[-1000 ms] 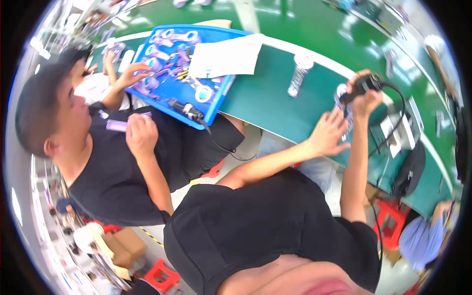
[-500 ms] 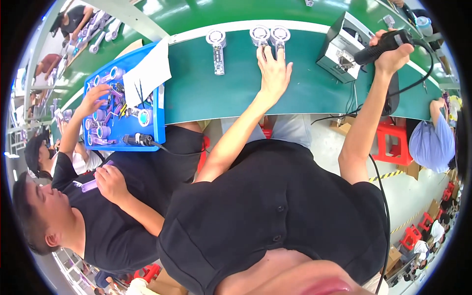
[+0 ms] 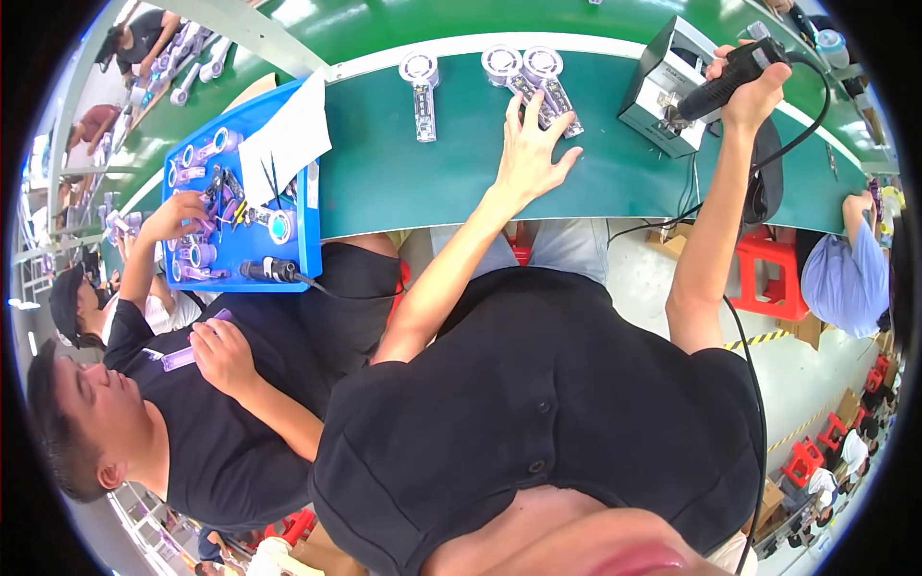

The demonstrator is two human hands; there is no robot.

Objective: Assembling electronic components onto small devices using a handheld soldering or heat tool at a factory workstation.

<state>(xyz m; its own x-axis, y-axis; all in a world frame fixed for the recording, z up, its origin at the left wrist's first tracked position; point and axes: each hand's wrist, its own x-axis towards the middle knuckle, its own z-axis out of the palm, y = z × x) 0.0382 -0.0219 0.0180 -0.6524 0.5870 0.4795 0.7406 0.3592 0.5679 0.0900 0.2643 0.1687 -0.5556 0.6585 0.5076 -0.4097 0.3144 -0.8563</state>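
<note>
My left hand is open, fingers stretched, its tips at the handles of two small handheld fans lying side by side. The left fan has part of its handle behind my fingers. The other fan lies with its handle slanting to the right, inner parts exposed. A third fan rests apart on the left, also with its handle innards showing. My right hand is wrapped around a black electric screwdriver. The screwdriver's tip points down-left, at the front of a box-shaped screw feeder.
On the left, a blue tray holds fan parts, tweezers, a white sheet and another screwdriver. A co-worker beside me reaches into it. A cable loops from my screwdriver. Red stools stand beyond the green table.
The right fan's handle has swung outward to the right under my left fingers, which have drawn slightly nearer. My right hand has shifted left, bringing the screwdriver's tip to the feeder's front.
</note>
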